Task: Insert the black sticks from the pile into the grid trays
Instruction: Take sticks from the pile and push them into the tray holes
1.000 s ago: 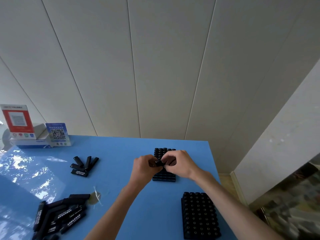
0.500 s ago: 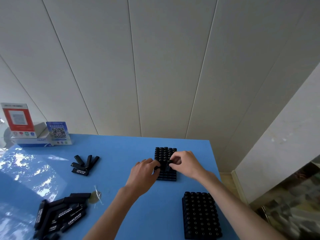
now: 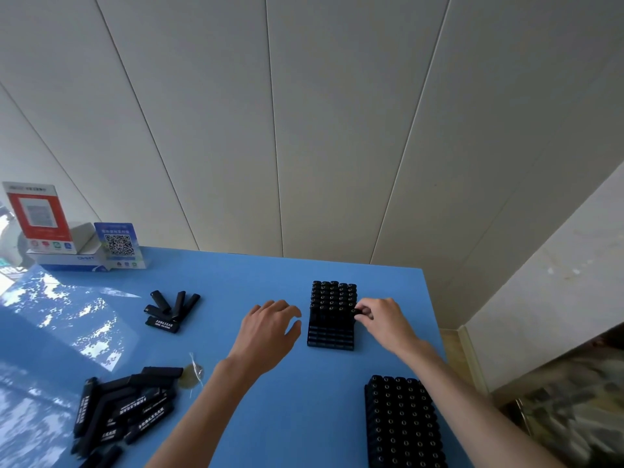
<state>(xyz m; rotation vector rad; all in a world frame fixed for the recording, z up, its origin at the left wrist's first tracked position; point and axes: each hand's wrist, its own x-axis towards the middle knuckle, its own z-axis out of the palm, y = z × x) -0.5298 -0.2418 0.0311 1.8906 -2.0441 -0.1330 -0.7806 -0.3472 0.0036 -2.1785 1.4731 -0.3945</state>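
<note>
Fingers of the right hand (image 3: 388, 319) are pinching a black stick (image 3: 356, 311) at the right edge of the far grid tray (image 3: 332, 315), at the front row of the sticks already standing in that tray; the tray's nearer rows are sitting lower and showing only dark ribs (whether those slots are holding anything is not clear from this angle). Just left of the far grid tray, the left hand (image 3: 270, 332) is hovering above the blue table (image 3: 256, 417) with its fingers relaxed and slightly spread, holding nothing and not touching the tray. Nearer the person than the far grid tray, and a little to its right, a second grid tray (image 3: 401, 423) is lying by the table's right edge, its top showing rows of round stick ends. Well to the left of the far grid tray and nearer the person, the pile of black sticks (image 3: 125, 410) with white lettering is lying in a loose heap, with a small clear plastic scrap (image 3: 192, 373) lying just beside its right end. Left of the far grid tray at about its own depth, a smaller cluster of sticks (image 3: 170, 310) is fanning out on the table. Far to the left of the tray, against the pale panelled wall (image 3: 304, 130), a red sign (image 3: 37, 216) and a blue QR-code card (image 3: 118, 244) are standing at a white box (image 3: 72, 260).
</note>
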